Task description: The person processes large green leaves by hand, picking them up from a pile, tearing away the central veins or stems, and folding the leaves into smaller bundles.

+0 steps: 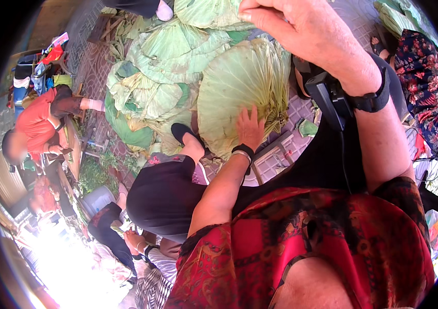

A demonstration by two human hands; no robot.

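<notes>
A stack of large dried lotus leaves (pixel 234 85) lies before me, its folded stalk ends gathered at the right. My left hand (pixel 249 125) rests on its lower part with the fingers spread. Above the stack's upper right edge is my right hand (pixel 280 27), its thumb and forefinger brought together; whether something thin is between them cannot be made out. A black device on a strap sits at my right wrist. More layered pale green leaves (pixel 176 50) spread on the paving to the left and above.
A low wooden stool or frame (pixel 275 152) stands just below the stack. At the left a person in a red shirt (pixel 39 119) bends over a board. Another person's hands (pixel 136 241) show at lower left, near a grey bucket (pixel 97 199). Someone in a floral garment (pixel 417 89) is at right.
</notes>
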